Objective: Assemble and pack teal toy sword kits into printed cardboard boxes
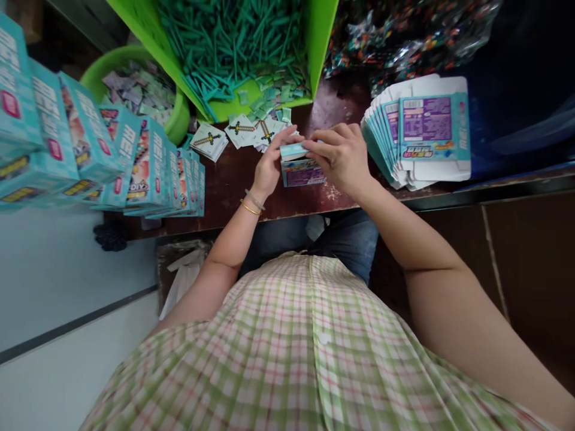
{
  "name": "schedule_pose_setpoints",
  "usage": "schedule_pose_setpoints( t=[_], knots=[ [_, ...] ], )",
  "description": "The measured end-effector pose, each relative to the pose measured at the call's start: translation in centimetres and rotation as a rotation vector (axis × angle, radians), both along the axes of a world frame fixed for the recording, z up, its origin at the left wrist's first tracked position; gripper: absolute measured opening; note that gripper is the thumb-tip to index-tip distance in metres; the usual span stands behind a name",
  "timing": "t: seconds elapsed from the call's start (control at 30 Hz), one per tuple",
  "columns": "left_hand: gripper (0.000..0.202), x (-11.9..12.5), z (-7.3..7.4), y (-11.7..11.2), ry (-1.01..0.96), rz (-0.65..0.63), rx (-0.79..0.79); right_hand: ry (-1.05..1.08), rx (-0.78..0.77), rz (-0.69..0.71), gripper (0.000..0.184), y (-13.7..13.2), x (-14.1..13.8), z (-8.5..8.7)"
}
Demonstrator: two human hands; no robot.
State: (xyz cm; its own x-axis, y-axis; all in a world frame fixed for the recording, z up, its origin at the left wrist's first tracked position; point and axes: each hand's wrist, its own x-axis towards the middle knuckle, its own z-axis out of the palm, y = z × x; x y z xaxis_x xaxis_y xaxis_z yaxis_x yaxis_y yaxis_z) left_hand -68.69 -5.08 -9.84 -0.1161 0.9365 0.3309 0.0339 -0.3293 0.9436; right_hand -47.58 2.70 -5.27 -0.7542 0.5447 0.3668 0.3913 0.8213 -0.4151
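Note:
Both hands meet over a small teal carton [300,170] with a purple panel, standing on the dark brown table [233,179]. My left hand [269,164], with bracelets at the wrist, pinches the carton's top flap from the left. My right hand [342,157] curls over the carton's right side and top, fingers closed on it. Just behind the carton lie printed leaflets [245,131] showing a cross-shaped toy.
A fanned stack of flat teal cartons [422,129] lies to the right. Finished boxes [135,167] stand in a row at left. A green crate of teal plastic sticks [238,42] and a green bowl of small packets [139,90] sit behind. Shiny bags [404,36] lie far right.

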Motion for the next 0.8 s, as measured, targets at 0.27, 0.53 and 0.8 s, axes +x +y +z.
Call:
schedule_pose_setpoints(
  t=[0.27, 0.53, 0.8],
  knots=[
    [0.062, -1.2, -2.2, -2.0, 0.566, 0.16, 0.058, -0.024, 0.042, 0.124, 0.051, 1.1, 1.0, -2.3],
    [0.063, 3.4, -6.1, -3.1, 0.343, 0.467, -0.306, 0.13, -0.111, -0.261, 0.064, -4.5, -0.3, -2.2],
    [0.055, 9.7, -3.4, -9.1, 0.913, 0.093, -0.06, 0.677, -0.626, -0.691, 0.067, -8.1, 2.1, -4.5]
  ],
)
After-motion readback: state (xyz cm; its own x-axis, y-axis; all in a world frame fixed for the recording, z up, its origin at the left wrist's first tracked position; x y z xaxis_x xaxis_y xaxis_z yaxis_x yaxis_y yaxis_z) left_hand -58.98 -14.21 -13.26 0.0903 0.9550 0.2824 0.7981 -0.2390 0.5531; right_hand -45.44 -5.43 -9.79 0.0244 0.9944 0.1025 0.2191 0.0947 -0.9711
